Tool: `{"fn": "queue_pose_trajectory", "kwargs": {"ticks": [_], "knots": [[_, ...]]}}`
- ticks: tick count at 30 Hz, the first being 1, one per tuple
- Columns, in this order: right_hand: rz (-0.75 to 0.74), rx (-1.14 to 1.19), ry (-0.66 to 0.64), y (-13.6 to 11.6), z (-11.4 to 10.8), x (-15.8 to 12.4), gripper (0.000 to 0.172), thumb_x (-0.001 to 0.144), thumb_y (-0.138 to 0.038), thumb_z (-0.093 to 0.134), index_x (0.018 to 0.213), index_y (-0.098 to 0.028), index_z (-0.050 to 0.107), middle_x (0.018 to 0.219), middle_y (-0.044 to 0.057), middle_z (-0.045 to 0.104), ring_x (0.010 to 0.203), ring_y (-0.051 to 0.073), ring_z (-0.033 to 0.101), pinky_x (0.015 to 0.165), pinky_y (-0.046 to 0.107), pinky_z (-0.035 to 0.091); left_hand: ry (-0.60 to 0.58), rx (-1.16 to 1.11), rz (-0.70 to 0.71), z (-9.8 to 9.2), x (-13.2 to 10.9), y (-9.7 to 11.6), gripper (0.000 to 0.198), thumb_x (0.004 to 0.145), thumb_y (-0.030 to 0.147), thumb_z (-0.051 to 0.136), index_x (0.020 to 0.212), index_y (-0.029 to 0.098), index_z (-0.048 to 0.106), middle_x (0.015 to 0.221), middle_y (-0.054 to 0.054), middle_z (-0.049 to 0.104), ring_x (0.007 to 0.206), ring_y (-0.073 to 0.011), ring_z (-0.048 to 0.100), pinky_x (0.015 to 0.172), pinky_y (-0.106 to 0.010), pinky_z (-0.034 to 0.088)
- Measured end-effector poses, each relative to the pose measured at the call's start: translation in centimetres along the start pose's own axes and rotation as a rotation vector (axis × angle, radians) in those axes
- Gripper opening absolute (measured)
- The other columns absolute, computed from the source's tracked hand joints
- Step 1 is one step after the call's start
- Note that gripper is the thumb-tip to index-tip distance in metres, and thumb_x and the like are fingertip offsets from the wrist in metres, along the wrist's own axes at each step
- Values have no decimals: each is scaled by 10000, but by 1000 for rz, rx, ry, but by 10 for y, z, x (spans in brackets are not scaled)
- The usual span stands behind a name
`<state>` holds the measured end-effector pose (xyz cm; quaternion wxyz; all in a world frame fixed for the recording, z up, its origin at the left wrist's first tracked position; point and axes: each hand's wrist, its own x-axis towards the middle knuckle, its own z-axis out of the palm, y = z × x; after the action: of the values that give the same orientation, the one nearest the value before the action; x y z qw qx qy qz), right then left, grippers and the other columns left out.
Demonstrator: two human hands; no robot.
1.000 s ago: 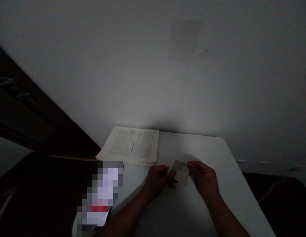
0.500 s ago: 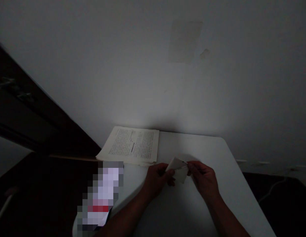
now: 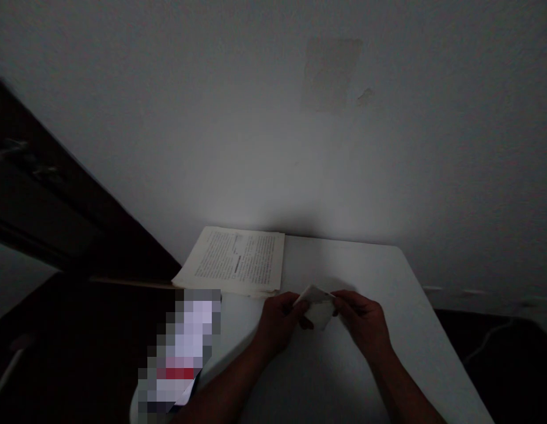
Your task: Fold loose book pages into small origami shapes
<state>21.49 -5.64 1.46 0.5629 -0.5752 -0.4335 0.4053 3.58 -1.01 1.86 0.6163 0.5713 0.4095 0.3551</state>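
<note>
A small folded piece of white paper (image 3: pixel 320 306) is held just above the white table (image 3: pixel 365 265) between both hands. My left hand (image 3: pixel 279 321) pinches its left edge with curled fingers. My right hand (image 3: pixel 364 321) pinches its right edge, fingers closed on it. The light is dim and the folds are hard to make out.
A stack of printed pages (image 3: pixel 238 259) lies at the table's far left corner against the grey wall (image 3: pixel 273 118). A blurred-out patch (image 3: pixel 182 353) covers something at the table's left front edge. Dark furniture (image 3: pixel 56 212) stands to the left. A cable (image 3: pixel 489 335) runs on the dark floor at right.
The paper has tilted flatter and lower between my hands, and both hands have shifted slightly closer together. Nothing else moved.
</note>
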Motion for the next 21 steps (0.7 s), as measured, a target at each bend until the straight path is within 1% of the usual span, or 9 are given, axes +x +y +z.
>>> {"fn": "queue_pose_trajectory", "kwargs": {"ticks": [3, 6, 8, 11, 12, 14, 17, 19, 21], "knots": [[-14, -56, 4, 0, -1, -1, 178, 712, -347, 671, 770, -182, 705, 560, 0, 621, 512, 129, 562, 497, 242, 472, -28, -8, 2, -1, 0, -1, 291, 784, 392, 580, 793, 114, 663, 545, -22, 650, 507, -148, 621, 523, -225, 465], [-25, -84, 20, -1, -2, -1, 196, 720, -361, 661, 769, -176, 700, 554, -1, 610, 499, 123, 552, 478, 232, 462, -45, 2, 23, -2, 0, -4, 306, 783, 402, 577, 769, 110, 664, 571, -31, 654, 541, -154, 620, 547, -234, 468], [-41, -108, 20, -3, -1, -2, 203, 729, -370, 649, 753, -173, 693, 552, 0, 605, 498, 124, 550, 473, 230, 461, -34, 44, 45, -2, 0, -5, 291, 770, 393, 594, 795, 112, 667, 654, -43, 671, 606, -160, 625, 571, -232, 465], [-94, -201, -18, -7, 0, -4, 186, 743, -363, 635, 728, -183, 681, 577, 4, 612, 511, 127, 553, 469, 228, 458, -42, 93, 101, -2, -1, -4, 292, 742, 372, 630, 919, 141, 658, 834, -51, 687, 758, -182, 627, 655, -244, 469], [-128, -247, -39, -9, 1, -4, 168, 749, -351, 632, 723, -191, 677, 596, 5, 620, 528, 130, 560, 482, 229, 462, -51, 119, 120, -2, -1, -2, 291, 736, 366, 639, 931, 151, 657, 846, -47, 685, 776, -184, 622, 670, -248, 468], [-226, -339, -93, -12, 4, -6, 120, 765, -317, 623, 738, -213, 678, 660, 10, 643, 594, 140, 587, 541, 240, 483, -55, 208, 167, -2, -2, 4, 242, 735, 357, 644, 873, 160, 668, 786, -36, 679, 742, -174, 614, 669, -249, 464], [-408, -417, -179, -15, 6, -8, 106, 798, -264, 588, 833, -243, 686, 754, 26, 659, 706, 162, 607, 639, 279, 504, -44, 304, 299, -3, -2, 11, 186, 747, 345, 637, 792, 170, 683, 754, -40, 675, 721, -165, 609, 686, -257, 464], [-500, -425, -198, -16, 7, -8, 140, 811, -228, 567, 893, -246, 680, 783, 40, 654, 742, 171, 604, 652, 297, 507, -59, 308, 382, -4, -1, 13, 171, 757, 339, 635, 800, 183, 692, 789, -47, 684, 747, -166, 618, 713, -264, 469], [-549, -422, -187, -17, 7, -8, 161, 815, -198, 556, 916, -244, 673, 791, 47, 647, 760, 175, 598, 649, 302, 508, -87, 299, 414, -5, -1, 14, 162, 771, 334, 630, 839, 205, 700, 812, -43, 694, 751, -161, 628, 719, -263, 475]]}}
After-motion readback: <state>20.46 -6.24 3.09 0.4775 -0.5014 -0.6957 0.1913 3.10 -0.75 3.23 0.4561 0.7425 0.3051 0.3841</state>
